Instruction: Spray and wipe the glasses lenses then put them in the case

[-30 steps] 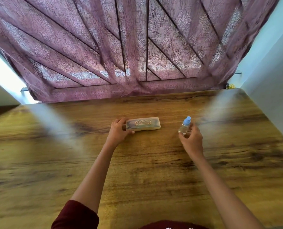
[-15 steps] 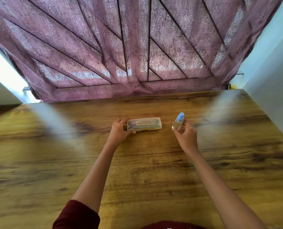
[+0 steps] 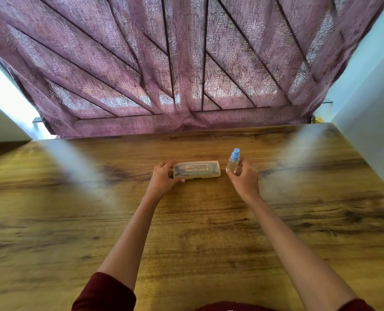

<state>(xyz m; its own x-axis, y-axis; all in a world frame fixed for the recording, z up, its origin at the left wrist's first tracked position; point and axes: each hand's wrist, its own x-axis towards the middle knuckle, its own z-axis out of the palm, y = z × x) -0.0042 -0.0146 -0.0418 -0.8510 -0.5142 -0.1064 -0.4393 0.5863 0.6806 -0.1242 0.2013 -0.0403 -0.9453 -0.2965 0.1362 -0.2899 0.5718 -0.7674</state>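
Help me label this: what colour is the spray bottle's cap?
Light blue; the cap shows best in the head view.

I can't read the gold print on the translucent beige plastic case (image 3: 197, 170); my left hand (image 3: 164, 180) covers its left end.

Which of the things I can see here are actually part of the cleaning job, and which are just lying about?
Part of the job:
- glasses case, closed, its left end held by the left hand
- spray bottle, upright, fingers of the right hand round it

Just there:
- purple curtain behind
- wooden table, only the work surface
- pale wall at the right
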